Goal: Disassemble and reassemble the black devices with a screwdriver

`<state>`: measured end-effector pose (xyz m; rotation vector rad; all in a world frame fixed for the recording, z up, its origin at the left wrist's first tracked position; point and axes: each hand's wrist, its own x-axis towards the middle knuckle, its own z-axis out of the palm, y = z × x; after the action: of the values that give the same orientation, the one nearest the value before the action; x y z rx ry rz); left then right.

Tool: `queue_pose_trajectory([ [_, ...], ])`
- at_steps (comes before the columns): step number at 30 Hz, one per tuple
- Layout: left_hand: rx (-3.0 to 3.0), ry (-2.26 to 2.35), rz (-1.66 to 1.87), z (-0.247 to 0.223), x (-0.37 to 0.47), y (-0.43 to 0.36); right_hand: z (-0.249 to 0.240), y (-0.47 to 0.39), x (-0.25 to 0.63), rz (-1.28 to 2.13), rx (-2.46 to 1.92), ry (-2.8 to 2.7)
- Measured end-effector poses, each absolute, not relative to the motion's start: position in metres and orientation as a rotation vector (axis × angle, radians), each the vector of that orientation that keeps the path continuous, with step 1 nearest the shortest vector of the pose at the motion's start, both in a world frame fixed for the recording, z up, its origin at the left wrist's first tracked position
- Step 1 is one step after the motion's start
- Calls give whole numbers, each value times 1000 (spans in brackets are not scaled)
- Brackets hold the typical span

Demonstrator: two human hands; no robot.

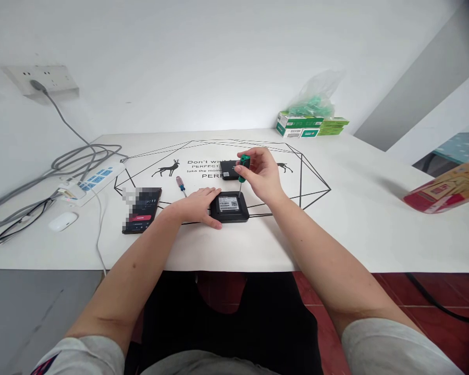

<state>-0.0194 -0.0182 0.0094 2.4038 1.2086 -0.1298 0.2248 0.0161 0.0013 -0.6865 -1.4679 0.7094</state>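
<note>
A black square device [230, 215] with a white label lies flat on the table. My left hand [198, 204] rests at its left edge, thumb and fingers apart, steadying it against the tabletop. Between the thumb and fingers of my right hand [262, 174] is a green-handled screwdriver [244, 165], held upright. Its tip meets the upper right part of the device. Just behind, a second black box [227, 171] is partly hidden by my right hand. Another screwdriver [180, 183] with a red and blue handle lies behind my left hand, its shaft partly covered.
On the white table [359, 224], a phone [144, 211] lies left of my left hand. Farther left are a power strip [101, 182], grey cables, a white mouse [63, 221] and glasses. Green boxes [300, 125] with a plastic bag stand at the back right; a red package [445, 190] is far right.
</note>
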Motion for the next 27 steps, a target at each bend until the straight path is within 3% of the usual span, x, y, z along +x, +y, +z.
queue_pose_trajectory([
  [8,2393,1208,-134,9,-20,-17,1,15,226,815,-635,-1458],
  [16,2383,1218,-138,10,-20,-19,1,21,235,392,-728,-1565],
  [27,2388,1232,-143,9,-20,-18,-3,21,228,539,-756,-1496],
])
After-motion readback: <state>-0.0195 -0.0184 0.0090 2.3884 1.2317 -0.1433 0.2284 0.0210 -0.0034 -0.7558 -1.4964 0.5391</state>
